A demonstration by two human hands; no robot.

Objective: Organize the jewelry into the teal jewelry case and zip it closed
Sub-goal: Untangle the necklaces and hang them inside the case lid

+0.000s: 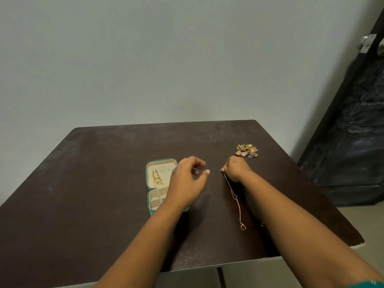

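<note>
The teal jewelry case [150, 201] is lying open on the dark brown counter [83, 194], left of centre, with its lid half lying flat beyond the base half. The lid half is showing a cream lining in which a gold chain [156, 178] is already lying; the base half is showing cream compartments, partly hidden by the left hand. The left hand [186, 179] is hovering over the right side of the case with its fingers loosely curled and its thumb extended toward the right, and it is holding nothing. The right hand [235, 168] is positioned just right of the left hand, fingers curled tightly, and it is pinching the upper end of a thin rose-gold chain necklace [236, 199]. The necklace is trailing from the pinch toward the near edge of the counter, running alongside the right forearm, and its small ring-shaped pendant [243, 227] is resting on the counter surface. A pile of mixed jewelry [246, 150], showing gold, green and orange pieces, is sitting on the counter just beyond the right hand, well apart from the case. A pale wall [166, 59] is standing behind the counter, and a dark door [353, 132] with a metal handle [366, 43] is standing at the right.
</note>
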